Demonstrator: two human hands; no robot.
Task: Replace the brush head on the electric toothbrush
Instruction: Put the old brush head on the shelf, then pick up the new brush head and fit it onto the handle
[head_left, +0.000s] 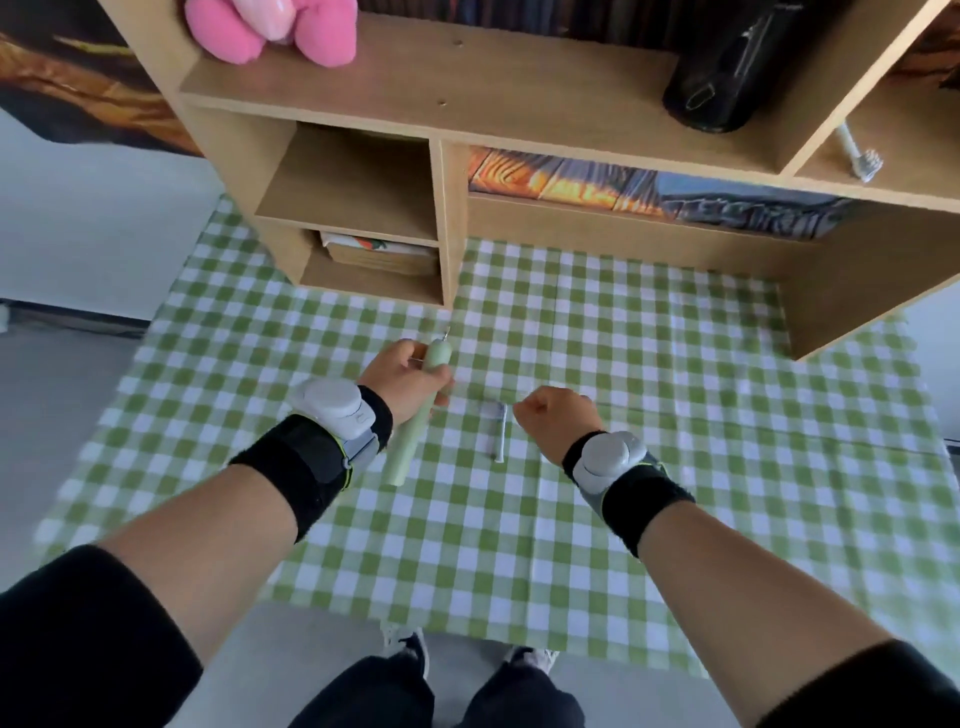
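Green handle (415, 415) gripped by left hand (402, 382) fingers; right hand (556, 418) curled empty, brush head (498, 434) lying just left of it

Brush head (498, 431) on tablecloth (675, 415)

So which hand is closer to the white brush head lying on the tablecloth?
Right. The right hand hovers loosely closed just right of the brush head; the left hand is farther left, gripping the green toothbrush handle.

Pale green toothbrush handle (415, 415), white brush head (498, 431), green-and-white checked tablecloth (675, 415)
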